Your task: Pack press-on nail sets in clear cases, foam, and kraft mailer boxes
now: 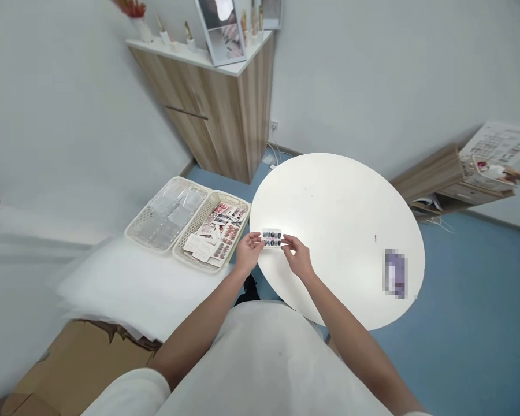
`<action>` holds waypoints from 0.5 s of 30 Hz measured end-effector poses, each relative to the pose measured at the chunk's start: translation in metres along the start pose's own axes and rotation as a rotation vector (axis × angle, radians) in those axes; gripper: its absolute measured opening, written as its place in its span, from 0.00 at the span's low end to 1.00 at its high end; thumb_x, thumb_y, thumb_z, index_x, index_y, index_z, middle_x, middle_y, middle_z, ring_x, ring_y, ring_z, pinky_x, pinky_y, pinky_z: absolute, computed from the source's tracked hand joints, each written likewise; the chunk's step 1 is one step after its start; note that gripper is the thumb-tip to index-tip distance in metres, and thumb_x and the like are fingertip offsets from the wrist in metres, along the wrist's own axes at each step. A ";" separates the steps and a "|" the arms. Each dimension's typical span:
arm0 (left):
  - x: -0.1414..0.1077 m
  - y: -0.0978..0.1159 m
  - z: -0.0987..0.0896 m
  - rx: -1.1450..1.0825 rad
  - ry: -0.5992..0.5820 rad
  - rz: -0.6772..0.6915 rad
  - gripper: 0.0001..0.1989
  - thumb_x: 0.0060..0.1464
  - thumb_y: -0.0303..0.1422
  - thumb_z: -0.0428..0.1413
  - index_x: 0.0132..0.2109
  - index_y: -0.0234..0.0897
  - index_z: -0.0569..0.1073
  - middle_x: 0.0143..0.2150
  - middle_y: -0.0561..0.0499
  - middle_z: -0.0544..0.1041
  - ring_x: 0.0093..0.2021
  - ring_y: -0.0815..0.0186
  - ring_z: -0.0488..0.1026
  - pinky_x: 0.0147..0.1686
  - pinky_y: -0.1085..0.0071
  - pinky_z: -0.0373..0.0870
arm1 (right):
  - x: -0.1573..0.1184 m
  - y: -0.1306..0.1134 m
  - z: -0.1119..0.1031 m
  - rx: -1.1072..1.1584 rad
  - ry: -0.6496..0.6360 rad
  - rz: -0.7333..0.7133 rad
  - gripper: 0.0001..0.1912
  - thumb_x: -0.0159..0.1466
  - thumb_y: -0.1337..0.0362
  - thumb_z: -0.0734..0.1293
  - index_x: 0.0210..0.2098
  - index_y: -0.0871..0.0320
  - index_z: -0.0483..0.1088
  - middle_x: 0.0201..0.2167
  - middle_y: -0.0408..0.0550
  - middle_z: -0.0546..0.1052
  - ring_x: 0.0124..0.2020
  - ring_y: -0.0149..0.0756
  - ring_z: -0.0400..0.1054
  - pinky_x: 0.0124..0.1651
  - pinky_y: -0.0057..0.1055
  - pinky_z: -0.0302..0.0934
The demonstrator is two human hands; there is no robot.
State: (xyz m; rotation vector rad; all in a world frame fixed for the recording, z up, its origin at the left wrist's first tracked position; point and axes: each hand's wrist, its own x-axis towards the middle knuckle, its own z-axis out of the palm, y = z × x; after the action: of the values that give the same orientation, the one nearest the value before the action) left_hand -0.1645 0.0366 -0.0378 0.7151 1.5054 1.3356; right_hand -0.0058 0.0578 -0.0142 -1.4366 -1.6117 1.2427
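Note:
Between my two hands is a small white card of press-on nails (271, 235), with two rows of dark, blue and pale nails facing up. My left hand (248, 253) pinches the card's left edge, while my right hand (298, 255) has thumb and fingers closed at its right edge. The card is over the near left part of the round white table (329, 214). To the left of my left hand, a cream plastic basket (176, 252) holds many similar nail cards (229, 232) in a loose pile.
Beside that basket, another basket (132, 231) contains clear plastic boxes (173, 202). Both rest on stacked white sheets (125, 294) above cardboard (86, 358). A blurred purple item (396, 274) lies at the table's right. A wooden cabinet (225, 110) stands behind, and a low shelf (433, 179) is at right.

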 end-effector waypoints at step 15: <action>-0.077 0.010 0.140 0.178 -0.493 -0.128 0.26 0.42 0.37 0.59 0.49 0.35 0.64 0.39 0.43 0.74 0.37 0.64 0.72 0.39 0.65 0.68 | -0.076 0.059 -0.151 0.479 -0.065 0.205 0.12 0.51 0.55 0.66 0.27 0.58 0.69 0.22 0.40 0.71 0.25 0.29 0.64 0.31 0.28 0.59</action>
State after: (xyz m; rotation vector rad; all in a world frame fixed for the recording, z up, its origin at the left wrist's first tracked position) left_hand -0.0101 0.0255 0.0022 0.9631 1.2509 0.8535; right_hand 0.1681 0.0162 -0.0071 -1.2807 -1.1156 1.6712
